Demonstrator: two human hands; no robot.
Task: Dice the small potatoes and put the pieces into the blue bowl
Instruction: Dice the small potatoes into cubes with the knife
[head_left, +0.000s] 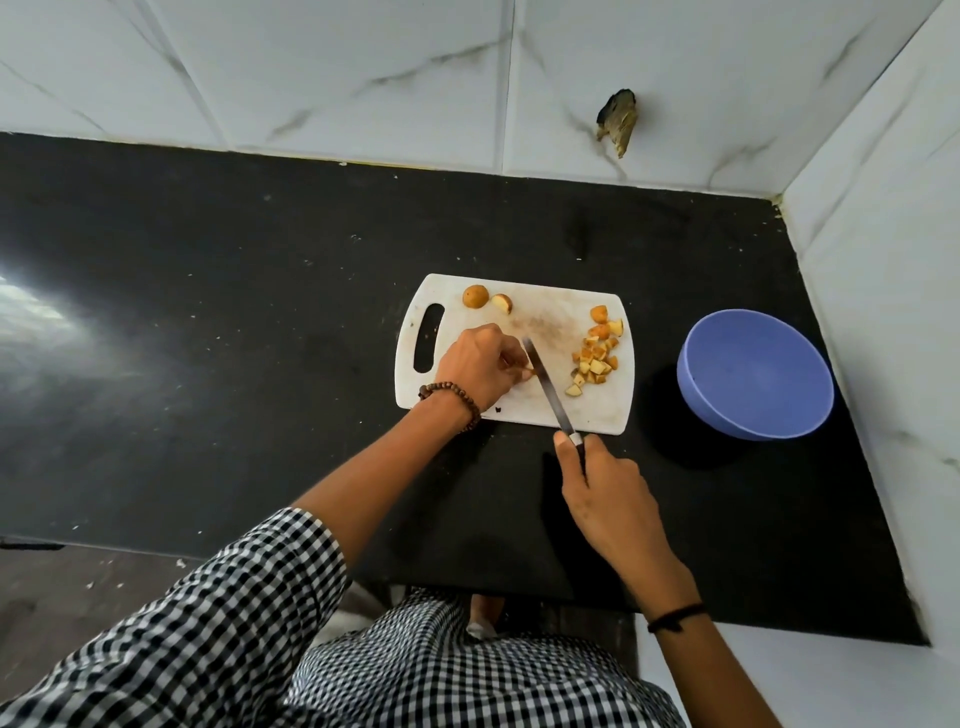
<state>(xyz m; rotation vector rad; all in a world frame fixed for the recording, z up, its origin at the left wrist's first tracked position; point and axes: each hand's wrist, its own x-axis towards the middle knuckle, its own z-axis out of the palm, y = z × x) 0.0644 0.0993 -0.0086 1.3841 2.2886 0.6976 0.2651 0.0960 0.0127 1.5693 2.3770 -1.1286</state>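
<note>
About halfway — left hand pinches a potato bit, right hand grips the knife, far potatoes wait, blue bowl empty.

**Potato status: one whole, one half, pile diced, bowl off to the right**

We count one whole small round tan potato at the far-left end of the white plastic cutting board, cut potato half just beside it. Loose pile of diced potato pieces, orange skin and pale flesh, runs down the board's right edge. One more small potato piece mid-board, mostly hidden under the left hand fingertips, against the blade of the steel knife. Round blue plastic bowl sits right of the board, apart from it; we see only plain blue inside.
</note>
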